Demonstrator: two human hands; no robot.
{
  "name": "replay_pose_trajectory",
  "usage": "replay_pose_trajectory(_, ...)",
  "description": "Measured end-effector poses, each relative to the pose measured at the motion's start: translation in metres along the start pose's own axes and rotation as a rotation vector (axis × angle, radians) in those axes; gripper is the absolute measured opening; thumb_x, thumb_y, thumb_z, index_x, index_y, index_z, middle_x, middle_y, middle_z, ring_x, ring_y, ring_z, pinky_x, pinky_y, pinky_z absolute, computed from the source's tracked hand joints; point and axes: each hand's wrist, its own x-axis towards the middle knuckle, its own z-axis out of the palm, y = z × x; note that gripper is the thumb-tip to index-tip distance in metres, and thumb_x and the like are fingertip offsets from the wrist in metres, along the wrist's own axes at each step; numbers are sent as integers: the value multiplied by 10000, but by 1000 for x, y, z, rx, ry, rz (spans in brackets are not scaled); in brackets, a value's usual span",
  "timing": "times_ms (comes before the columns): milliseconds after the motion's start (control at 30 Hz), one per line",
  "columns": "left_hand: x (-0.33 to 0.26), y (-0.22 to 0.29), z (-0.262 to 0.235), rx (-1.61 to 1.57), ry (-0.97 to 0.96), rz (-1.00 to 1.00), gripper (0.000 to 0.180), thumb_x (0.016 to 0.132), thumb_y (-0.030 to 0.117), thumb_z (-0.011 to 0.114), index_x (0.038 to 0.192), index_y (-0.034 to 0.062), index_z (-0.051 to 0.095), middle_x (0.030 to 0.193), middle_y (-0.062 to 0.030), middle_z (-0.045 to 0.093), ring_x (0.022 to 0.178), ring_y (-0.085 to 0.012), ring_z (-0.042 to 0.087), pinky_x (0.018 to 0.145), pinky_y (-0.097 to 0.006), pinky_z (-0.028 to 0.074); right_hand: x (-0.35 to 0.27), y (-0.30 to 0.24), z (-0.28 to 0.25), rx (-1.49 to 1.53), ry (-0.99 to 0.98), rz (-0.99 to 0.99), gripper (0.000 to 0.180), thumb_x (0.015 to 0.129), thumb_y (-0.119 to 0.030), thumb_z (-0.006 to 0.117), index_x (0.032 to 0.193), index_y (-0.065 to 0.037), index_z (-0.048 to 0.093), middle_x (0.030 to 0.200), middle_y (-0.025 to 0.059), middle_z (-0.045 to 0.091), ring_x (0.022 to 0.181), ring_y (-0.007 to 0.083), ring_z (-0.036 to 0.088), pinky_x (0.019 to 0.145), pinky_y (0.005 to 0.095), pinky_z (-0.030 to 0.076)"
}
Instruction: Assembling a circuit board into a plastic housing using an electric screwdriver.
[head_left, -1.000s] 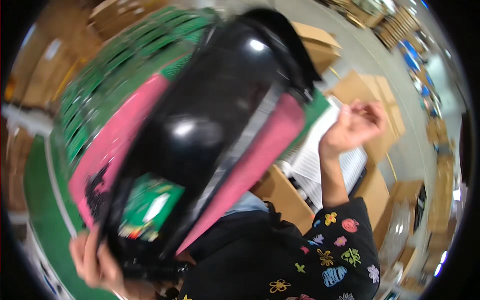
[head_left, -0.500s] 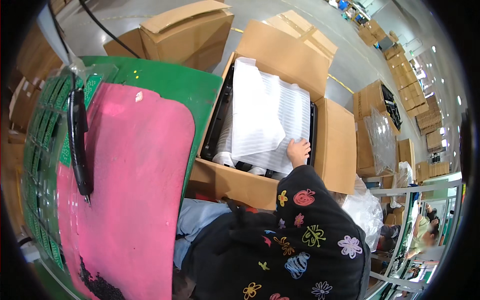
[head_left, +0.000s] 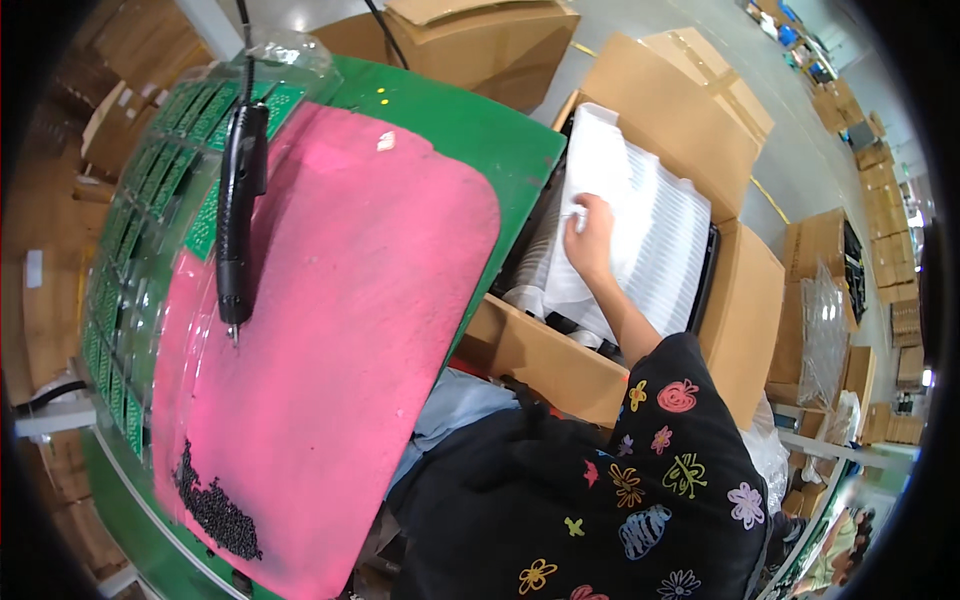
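Note:
My right hand (head_left: 590, 238) reaches into an open cardboard box (head_left: 550, 345). Its thumb and fingers are pinched together on a fold of a white foam sheet (head_left: 597, 150), a bit of which pokes out between them. Under that sheet lies a ribbed layer of white foam wrapping (head_left: 672, 225). Black parts show along the sides of the box, mostly covered by the foam. My left hand is out of view.
Left of the box stands a green bench with a pink mat (head_left: 340, 320). A black electric screwdriver (head_left: 240, 215) hangs over it, beside green circuit boards (head_left: 205, 110) in clear plastic trays. Small black screws (head_left: 215, 515) lie piled on the mat. More cartons (head_left: 480, 50) surround the bench.
My right hand has moved left and away from me across the foam, from lying on it to pinching it. The whole view has swung, so bench and box sit further right.

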Motion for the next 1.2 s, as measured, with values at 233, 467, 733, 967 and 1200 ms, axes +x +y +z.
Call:
replay_pose_trajectory(233, -118, -183, 170, 508, 235, 418, 233, 886, 191, 627, 864, -31, 691, 853, -138, 685, 817, -261, 639, 769, -349, 502, -56, 51, 208, 1009, -702, 405, 427, 936, -228, 616, 1316, -38, 568, 1286, 98, 612, 1155, 222, 592, 951, 350, 480)
replay_pose_trajectory(467, -66, -198, 176, 939, -124, 520, 214, 933, 222, 564, 1027, 53, 656, 1005, -132, 628, 964, -268, 553, 785, -408, 422, -60, 103, 143, 1010, -698, 1257, 206, 877, -222, 657, 888, -20, 696, 731, 56, 618, 625, 190, 599, 574, 308, 484)
replay_pose_trajectory(733, -32, -248, 215, 922, -258, 686, 155, 934, 135, 530, 959, 15, 624, 921, -95, 581, 793, -221, 540, 665, -353, 429, 26, -75, -73, 1145, -537, 1020, 140, 935, -184, 635, 1006, -64, 626, 884, 45, 662, 745, 140, 634, 661, 281, 535)
replay_pose_trajectory(967, -56, -321, 272, 1056, -953, 890, 134, 955, 76, 470, 901, -17, 550, 731, -84, 500, 653, -199, 415, 607, -330, 371, -1, -104, -133, 270, -536, 142, 287, 894, -91, 655, 826, -56, 378, 753, -20, 303, 678, 96, 314, 575, 254, 328)
replay_pose_trajectory(1200, -82, -389, 344, 1150, -1202, 878, 102, 757, -20, 524, 796, -35, 617, 678, -98, 602, 532, -211, 531, 534, -325, 435, 3, -81, -178, 205, -353, -72, 124, 940, -18, 587, 1004, 38, 496, 862, 86, 502, 787, 157, 505, 673, 275, 440)
